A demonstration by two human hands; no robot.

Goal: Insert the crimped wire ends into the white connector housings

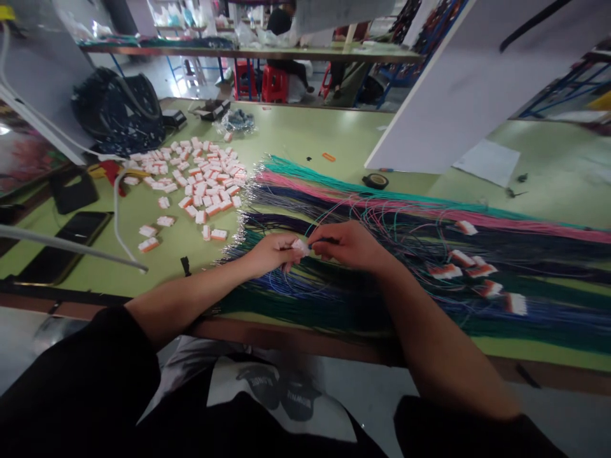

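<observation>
Near the middle of the view, my left hand (277,252) pinches a small white connector (300,247). Right beside it, my right hand (346,245) is closed on a thin dark wire at the connector's right side. Both hands are over bundles of long wires in green, pink (539,224), grey and blue, whose metal tips form a ragged line at the left. A loose pile of white and orange connectors (205,178) lies to the upper left. Several connectors with wires attached (515,303) rest on the bundles at the right.
A phone (64,248), a dark bag (119,108) and a red and yellow tool (112,172) are at the left. Black tape (375,180) lies behind the wires, near a white upright panel (429,95). Another table (305,54) and people are farther back.
</observation>
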